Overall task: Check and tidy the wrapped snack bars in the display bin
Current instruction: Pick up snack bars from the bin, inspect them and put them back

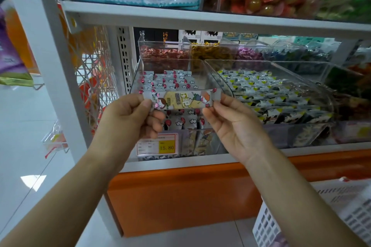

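Head view: you hold one snack bar [180,100] level in front of the clear bin [218,84]. Left hand [131,115] grip pinched on its left end, right hand [230,124] grip pinched on its right end. More wrapped bars [170,80] lie stacked inside the bin; price tag [157,145] below.

Head camera looks forward-down, close to the shelf [200,19].
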A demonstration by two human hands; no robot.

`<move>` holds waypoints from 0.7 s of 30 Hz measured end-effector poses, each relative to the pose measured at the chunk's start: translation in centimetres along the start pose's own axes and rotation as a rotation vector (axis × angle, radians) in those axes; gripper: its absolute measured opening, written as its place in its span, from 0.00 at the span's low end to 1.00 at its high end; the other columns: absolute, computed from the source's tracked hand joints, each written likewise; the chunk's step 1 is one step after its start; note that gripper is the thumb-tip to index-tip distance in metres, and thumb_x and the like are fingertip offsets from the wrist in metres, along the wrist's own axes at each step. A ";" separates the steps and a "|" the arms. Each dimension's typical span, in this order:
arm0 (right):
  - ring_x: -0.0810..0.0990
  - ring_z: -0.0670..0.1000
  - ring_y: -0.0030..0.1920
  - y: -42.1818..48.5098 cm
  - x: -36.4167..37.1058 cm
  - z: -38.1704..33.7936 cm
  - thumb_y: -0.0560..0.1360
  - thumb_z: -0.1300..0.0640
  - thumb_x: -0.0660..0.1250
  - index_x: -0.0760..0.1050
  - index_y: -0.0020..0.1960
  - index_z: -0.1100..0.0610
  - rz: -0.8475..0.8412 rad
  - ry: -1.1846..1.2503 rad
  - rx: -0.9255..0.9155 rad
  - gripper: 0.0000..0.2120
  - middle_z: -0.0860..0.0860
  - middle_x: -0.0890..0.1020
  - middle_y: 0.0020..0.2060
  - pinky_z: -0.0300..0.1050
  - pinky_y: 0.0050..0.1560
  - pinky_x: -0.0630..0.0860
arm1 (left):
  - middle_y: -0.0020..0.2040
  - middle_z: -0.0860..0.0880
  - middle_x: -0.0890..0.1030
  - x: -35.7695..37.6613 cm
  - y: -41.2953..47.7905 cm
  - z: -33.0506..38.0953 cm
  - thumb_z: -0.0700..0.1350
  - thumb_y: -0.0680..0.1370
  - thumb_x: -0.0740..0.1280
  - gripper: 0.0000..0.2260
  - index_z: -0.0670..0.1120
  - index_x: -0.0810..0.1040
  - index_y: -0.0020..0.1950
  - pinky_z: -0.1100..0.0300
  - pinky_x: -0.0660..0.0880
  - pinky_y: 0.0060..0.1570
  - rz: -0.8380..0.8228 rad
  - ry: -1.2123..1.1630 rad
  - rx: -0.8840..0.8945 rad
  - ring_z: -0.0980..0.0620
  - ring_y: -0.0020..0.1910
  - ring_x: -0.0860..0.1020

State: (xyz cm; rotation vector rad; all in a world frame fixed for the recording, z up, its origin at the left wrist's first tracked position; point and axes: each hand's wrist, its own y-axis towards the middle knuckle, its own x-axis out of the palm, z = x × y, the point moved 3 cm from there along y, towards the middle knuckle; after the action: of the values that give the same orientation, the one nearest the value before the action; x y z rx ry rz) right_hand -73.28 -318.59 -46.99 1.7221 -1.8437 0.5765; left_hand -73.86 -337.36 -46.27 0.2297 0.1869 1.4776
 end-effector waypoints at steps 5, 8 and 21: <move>0.80 0.49 0.32 0.1 -0.4 -0.2 0.77 0.68 0.60 0.73 0.43 0.61 0.082 -0.277 -0.171 0.07 0.55 0.79 0.36 0.41 0.33 0.79 | 0.34 0.47 0.82 -0.2 0.0 0.2 0.35 0.79 0.58 0.08 0.43 0.77 0.49 0.65 0.76 0.30 -0.061 0.025 0.016 0.53 0.31 0.80; 0.80 0.51 0.35 0.1 -0.3 -0.2 0.76 0.60 0.63 0.73 0.40 0.60 0.046 -0.320 -0.196 0.07 0.59 0.76 0.37 0.42 0.34 0.79 | 0.43 0.48 0.83 -0.5 0.1 0.1 0.35 0.78 0.61 0.12 0.50 0.78 0.52 0.65 0.78 0.37 -0.051 0.108 0.036 0.53 0.40 0.83; 0.83 0.52 0.48 -0.1 -0.3 0.2 0.74 0.60 0.67 0.82 0.48 0.56 -0.011 -0.626 -0.238 0.06 0.56 0.83 0.46 0.45 0.43 0.81 | 0.44 0.54 0.84 -0.2 0.1 0.2 0.46 0.76 0.65 0.09 0.51 0.80 0.55 0.68 0.78 0.39 -0.071 0.195 0.025 0.57 0.42 0.82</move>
State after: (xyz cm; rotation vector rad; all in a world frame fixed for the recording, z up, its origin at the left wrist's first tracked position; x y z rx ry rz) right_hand -73.19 -318.46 -47.37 1.8727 -2.1950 -0.2213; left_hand -73.87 -337.58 -46.07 0.0974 0.3671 1.4276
